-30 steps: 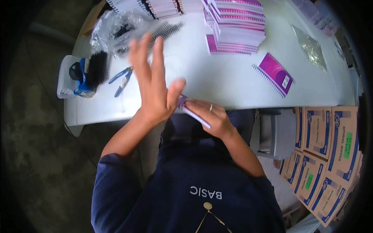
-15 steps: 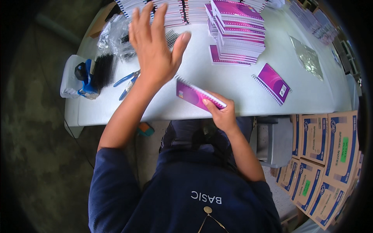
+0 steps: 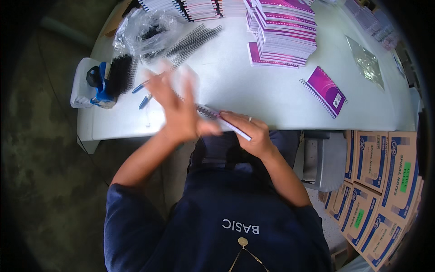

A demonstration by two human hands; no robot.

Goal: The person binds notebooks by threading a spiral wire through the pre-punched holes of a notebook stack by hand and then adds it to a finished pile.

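My right hand (image 3: pixel 253 133) is closed around one end of a small purple spiral notebook (image 3: pixel 236 130), held nearly edge-on at the near table edge. A dark wire coil (image 3: pixel 206 110) runs along its upper side. Just left of it, my left hand (image 3: pixel 176 111) is smeared by motion, its fingers spread and nothing seen in them. Partly behind that hand lie blue-handled pliers (image 3: pixel 144 101). Loose black spiral coils (image 3: pixel 192 45) rest beyond it. A finished-looking purple notebook (image 3: pixel 327 93), with coil ends sticking out, lies on the table to the right.
A tall stack of purple notebooks (image 3: pixel 290 41) stands at the back, beside rows of bound pages (image 3: pixel 199 10). On the left are a clear plastic bag (image 3: pixel 145 34), black coils (image 3: pixel 121 75) and a white container (image 3: pixel 84 84). Cardboard boxes (image 3: pixel 374 158) stand at right, near a grey bin (image 3: pixel 333 158).
My left hand has come down and nearer, toward the held notebook. My right hand has turned the notebook more edge-on and shifted it slightly nearer. The view has moved a little.
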